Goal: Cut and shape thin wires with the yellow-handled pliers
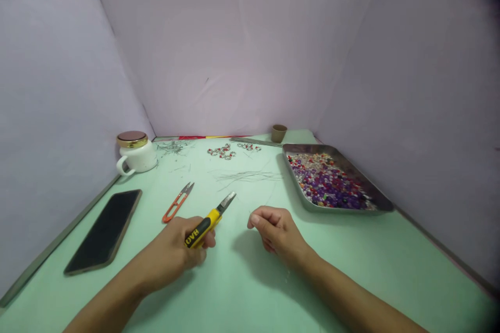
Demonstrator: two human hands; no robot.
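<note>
My left hand (177, 247) is closed round the yellow-and-black handles of a pair of pliers (203, 228), whose metal tip points up and to the right. Thumb and forefinger of my right hand (275, 231) are pinched together just above the table. A very fine wire (250, 213) seems to stick out from that pinch; most of it is too thin to follow. Beyond my left hand lie orange thread snips (177, 204), blades pointing away. Loose straight wires (250, 176) are spread on the table past both hands.
A metal tray (302, 199) of mixed beads (332, 184) stands at the right. Beaded pieces (222, 152), a small brown cup (278, 133) and wire scraps (172, 146) are at the back. At left are a lidded white mug (142, 157) and a phone (105, 234). Pale walls enclose the table.
</note>
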